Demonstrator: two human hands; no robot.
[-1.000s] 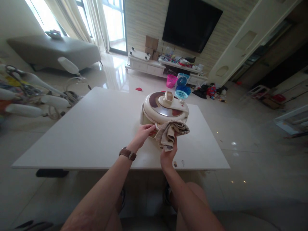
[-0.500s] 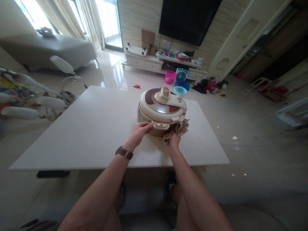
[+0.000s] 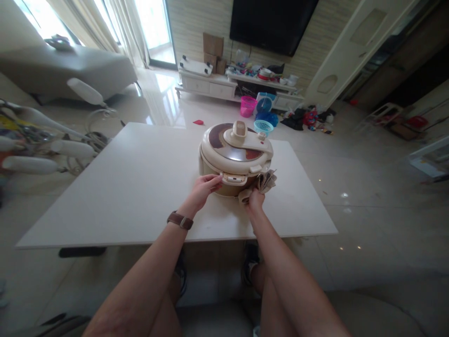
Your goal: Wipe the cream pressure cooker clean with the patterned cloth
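"Cooker [image 3: 229,164] on my screen: where does it stand?"

"I see it upright on the white table [image 3: 140,187], on the right half, with its lid [image 3: 235,147] on."

"How is the left hand [image 3: 201,192]?"

"I see its fingers bent and close together, with the tips at the left end of the cooker's near handle [image 3: 234,180]. I can't tell if they pinch it."

"And the right hand [image 3: 257,200]?"

"Its fingers are curled around a bunched brown cloth [image 3: 267,182], just by the cooker's near right side."

"What else do I see?"

"A brown watch [image 3: 180,220] on the left wrist [image 3: 188,208], and a blue basket [image 3: 263,127] past the table's far edge."
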